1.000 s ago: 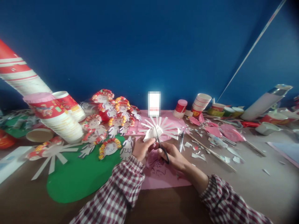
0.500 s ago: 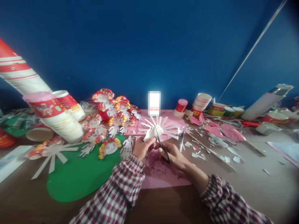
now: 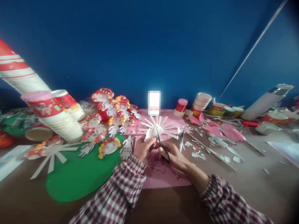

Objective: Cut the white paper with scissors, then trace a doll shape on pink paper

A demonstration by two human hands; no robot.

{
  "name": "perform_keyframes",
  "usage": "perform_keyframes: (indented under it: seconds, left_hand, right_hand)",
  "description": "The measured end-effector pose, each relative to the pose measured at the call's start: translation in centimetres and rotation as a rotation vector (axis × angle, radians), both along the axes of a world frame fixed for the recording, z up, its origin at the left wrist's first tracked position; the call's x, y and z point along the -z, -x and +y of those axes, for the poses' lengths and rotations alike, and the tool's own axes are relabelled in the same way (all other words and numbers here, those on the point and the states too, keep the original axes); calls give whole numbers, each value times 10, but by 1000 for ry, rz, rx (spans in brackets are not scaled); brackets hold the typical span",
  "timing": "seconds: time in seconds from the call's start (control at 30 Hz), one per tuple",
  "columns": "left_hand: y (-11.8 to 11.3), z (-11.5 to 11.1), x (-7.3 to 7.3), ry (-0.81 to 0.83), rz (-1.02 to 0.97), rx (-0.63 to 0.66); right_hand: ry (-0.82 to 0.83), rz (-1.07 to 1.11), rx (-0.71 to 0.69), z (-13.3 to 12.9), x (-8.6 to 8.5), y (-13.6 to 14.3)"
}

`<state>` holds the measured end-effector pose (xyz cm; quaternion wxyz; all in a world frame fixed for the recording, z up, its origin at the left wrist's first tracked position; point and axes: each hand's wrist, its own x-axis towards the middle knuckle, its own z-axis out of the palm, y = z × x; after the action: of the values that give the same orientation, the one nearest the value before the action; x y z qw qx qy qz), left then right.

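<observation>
Over the scribbled pink sheet [image 3: 168, 181], the right hand [image 3: 174, 155] was closed around the black-handled scissors [image 3: 167, 154], while the left hand [image 3: 142, 148] pinched a small white paper [image 3: 150, 133] above the sheet's far end. The blades lay across that paper. Over the last second only the paper had turned slightly, suggesting careful trimming in progress. Beyond the sheet spread a fan of white strips [image 3: 171, 127]; farther back stood a red cup [image 3: 181, 107].
</observation>
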<state>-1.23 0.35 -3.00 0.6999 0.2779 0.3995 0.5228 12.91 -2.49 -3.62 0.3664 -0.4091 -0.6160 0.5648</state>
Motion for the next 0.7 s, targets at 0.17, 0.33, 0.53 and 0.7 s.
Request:
perform_keyframes:
  seconds: [0.17,0.33,0.53,0.7]
  left_hand:
    - [0,0,0,0,9,2]
    - [0,0,2,-4,-5,8]
    - [-2,-2,1,-20,-12,5]
    - [-3,-4,-1,-5,-25,0]
  right_hand:
    - [7,-9,7,0,1,0]
    - [-15,-32,19,0,2,0]
    - [-35,-71,30,-1,2,0]
    - [-47,-91,44,0,2,1]
